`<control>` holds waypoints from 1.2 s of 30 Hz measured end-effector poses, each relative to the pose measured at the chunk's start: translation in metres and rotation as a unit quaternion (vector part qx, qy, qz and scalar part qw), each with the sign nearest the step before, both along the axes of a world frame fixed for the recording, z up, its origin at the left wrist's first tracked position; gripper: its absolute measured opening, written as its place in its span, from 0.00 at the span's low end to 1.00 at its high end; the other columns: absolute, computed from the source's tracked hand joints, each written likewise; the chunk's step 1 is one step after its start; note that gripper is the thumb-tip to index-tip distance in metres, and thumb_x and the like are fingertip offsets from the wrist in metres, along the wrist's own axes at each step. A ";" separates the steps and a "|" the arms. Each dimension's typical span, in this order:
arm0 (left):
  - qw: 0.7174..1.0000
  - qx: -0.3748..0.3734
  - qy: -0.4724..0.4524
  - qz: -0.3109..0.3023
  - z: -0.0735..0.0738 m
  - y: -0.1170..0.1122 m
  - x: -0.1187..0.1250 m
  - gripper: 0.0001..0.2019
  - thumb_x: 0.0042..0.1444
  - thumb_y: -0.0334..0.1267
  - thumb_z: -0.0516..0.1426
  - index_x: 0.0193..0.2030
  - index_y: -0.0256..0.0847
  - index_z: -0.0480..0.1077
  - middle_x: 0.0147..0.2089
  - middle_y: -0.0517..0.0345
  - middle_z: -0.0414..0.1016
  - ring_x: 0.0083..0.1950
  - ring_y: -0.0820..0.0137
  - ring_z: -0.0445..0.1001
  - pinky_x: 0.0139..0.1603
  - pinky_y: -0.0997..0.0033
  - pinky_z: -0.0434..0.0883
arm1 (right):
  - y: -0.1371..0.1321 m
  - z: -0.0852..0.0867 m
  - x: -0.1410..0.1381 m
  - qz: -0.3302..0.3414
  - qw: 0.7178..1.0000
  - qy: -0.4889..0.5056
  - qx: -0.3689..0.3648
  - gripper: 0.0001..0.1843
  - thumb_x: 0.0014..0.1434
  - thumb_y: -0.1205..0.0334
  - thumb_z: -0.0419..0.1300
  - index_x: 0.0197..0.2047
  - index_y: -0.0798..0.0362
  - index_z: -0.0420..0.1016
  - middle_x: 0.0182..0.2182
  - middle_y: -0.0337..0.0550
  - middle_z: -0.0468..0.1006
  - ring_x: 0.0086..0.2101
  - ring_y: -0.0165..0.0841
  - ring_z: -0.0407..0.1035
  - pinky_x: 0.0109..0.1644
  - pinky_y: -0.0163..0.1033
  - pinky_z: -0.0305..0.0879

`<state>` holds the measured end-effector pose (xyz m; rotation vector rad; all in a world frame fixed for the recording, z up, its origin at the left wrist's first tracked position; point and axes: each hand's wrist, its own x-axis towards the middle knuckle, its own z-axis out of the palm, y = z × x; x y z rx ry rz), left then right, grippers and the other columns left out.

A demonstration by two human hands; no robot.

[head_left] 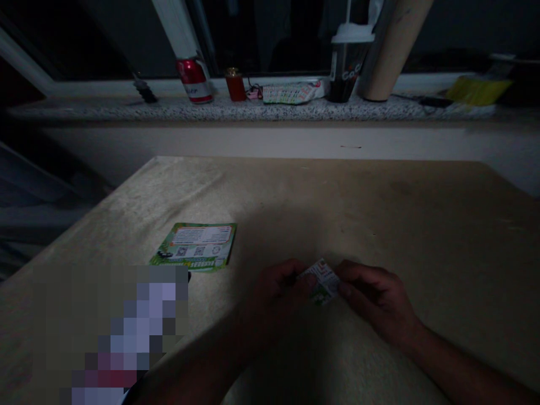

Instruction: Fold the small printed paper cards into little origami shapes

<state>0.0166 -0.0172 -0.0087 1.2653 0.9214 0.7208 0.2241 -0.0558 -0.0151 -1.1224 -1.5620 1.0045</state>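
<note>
Between my two hands is a small printed packet point(324, 277), whitish with a green patch and fine text. My left hand point(284, 287) grips its left edge, thumb lying on top. At its right corner my right hand point(377, 295) pinches it between thumb and fingers. Dim light leaves it unclear whether the packet is paper or foil. To the left of my left hand a green printed leaflet or pouch point(202, 243) lies flat on the table point(400, 214), with a white text panel and several square codes.
A blurred-out patch point(139, 332) covers the lower left. Along the granite windowsill point(169, 115) stand a red can point(194, 81), an orange-red jar point(235, 84), a crumpled wrapper point(291, 93), a lidded cup with a straw point(348, 62), a cardboard tube point(394, 50) and a yellow item point(478, 90).
</note>
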 end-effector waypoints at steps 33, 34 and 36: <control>0.973 0.196 0.123 -0.022 0.010 -0.006 -0.001 0.10 0.66 0.43 0.57 0.44 0.43 0.77 0.36 0.58 0.79 0.38 0.69 0.75 0.39 0.72 0.68 | -0.003 -0.003 -0.006 0.024 0.999 -0.022 -0.031 0.06 0.60 0.66 0.59 0.31 0.53 0.74 0.21 0.35 0.67 0.21 0.27 0.61 0.24 0.34 0.56; 0.971 0.202 0.128 -0.026 0.010 -0.007 -0.001 0.10 0.67 0.42 0.56 0.44 0.43 0.78 0.36 0.59 0.79 0.37 0.69 0.75 0.39 0.72 0.68 | -0.003 -0.003 -0.005 0.026 0.999 -0.026 -0.033 0.06 0.60 0.66 0.59 0.31 0.53 0.74 0.22 0.36 0.68 0.22 0.27 0.61 0.24 0.34 0.57; 0.967 0.210 0.142 -0.029 0.011 -0.008 -0.001 0.10 0.67 0.41 0.56 0.44 0.43 0.79 0.36 0.59 0.80 0.37 0.69 0.76 0.40 0.72 0.68 | -0.002 -0.003 -0.005 0.028 0.998 -0.034 -0.038 0.06 0.59 0.65 0.60 0.30 0.54 0.74 0.22 0.37 0.70 0.22 0.28 0.63 0.24 0.34 0.58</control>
